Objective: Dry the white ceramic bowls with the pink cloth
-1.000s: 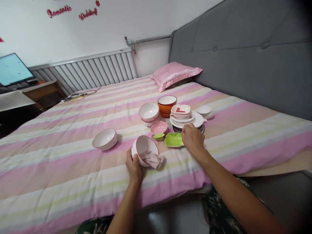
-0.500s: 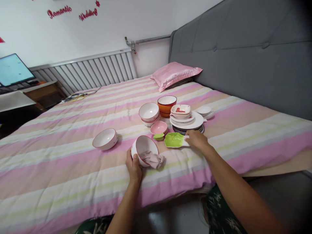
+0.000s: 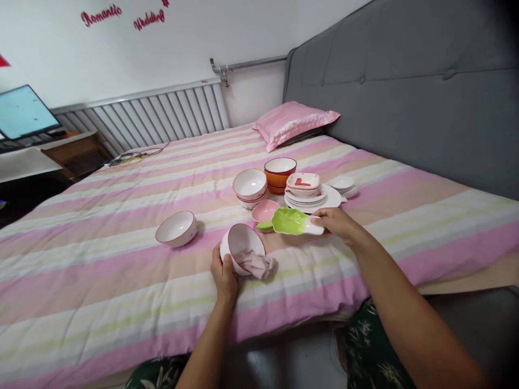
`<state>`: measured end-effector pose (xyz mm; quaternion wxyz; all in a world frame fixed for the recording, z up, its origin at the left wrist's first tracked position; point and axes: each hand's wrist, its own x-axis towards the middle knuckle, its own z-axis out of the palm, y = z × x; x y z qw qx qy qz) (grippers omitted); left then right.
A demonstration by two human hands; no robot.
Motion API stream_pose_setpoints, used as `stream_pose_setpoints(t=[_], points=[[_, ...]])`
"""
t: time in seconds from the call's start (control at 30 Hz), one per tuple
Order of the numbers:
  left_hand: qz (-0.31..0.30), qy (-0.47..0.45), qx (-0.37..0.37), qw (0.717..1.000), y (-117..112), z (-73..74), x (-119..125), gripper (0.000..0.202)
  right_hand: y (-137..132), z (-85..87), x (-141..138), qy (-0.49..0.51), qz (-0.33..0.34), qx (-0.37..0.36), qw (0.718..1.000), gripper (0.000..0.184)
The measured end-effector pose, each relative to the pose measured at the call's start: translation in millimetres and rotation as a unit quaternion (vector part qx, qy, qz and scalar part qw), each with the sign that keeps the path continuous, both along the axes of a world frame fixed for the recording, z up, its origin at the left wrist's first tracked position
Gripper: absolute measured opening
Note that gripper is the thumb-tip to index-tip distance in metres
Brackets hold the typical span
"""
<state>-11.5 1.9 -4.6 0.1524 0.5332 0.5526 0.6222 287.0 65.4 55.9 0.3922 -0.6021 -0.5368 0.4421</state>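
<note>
In the head view, cupping a white, red-rimmed bowl (image 3: 242, 236) from its outer side with the left hand (image 3: 224, 273), part-closed around the wall; leaning the bowl over on the striped bedspread (image 3: 121, 281), probably for resting some weight there. Lodging a crumpled pale cloth (image 3: 259, 265) in the tilted mouth, spilling over the lower rim.

Pinching the end of a green dish's (image 3: 288, 221) white handle with the right hand (image 3: 338, 222), nearly closed, likely for sparing the shallow basin any touch. Holding this dish before the white plates (image 3: 334, 198) and just beside a pink bowl (image 3: 265, 209); being unable to tell contact with the bedspread.

Seeing farther back white bowls (image 3: 250, 183) and orange bowls (image 3: 277, 181) stacked by kind, perhaps for saving room, and a lone bowl (image 3: 177, 228) sitting well apart, leftward.
</note>
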Motion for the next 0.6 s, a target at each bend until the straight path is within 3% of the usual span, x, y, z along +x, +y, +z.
stream_pose_setpoints(t=[0.13, 0.33, 0.6], points=[[-0.002, 0.002, -0.001, 1.000, 0, 0.5, 0, 0.058, 3, -3.0, -19, 0.086, -0.052, 0.011, 0.995, 0.017], [-0.004, 0.004, 0.002, 1.000, -1, 0.4, 0, 0.056, 14, -20.9, -57, 0.162, -0.118, 0.045, 0.979, 0.015], [-0.010, 0.000, 0.003, 1.000, -1, 0.5, 0, 0.057, 21, -32.7, -80, 0.158, -0.102, 0.087, 0.978, 0.024]])
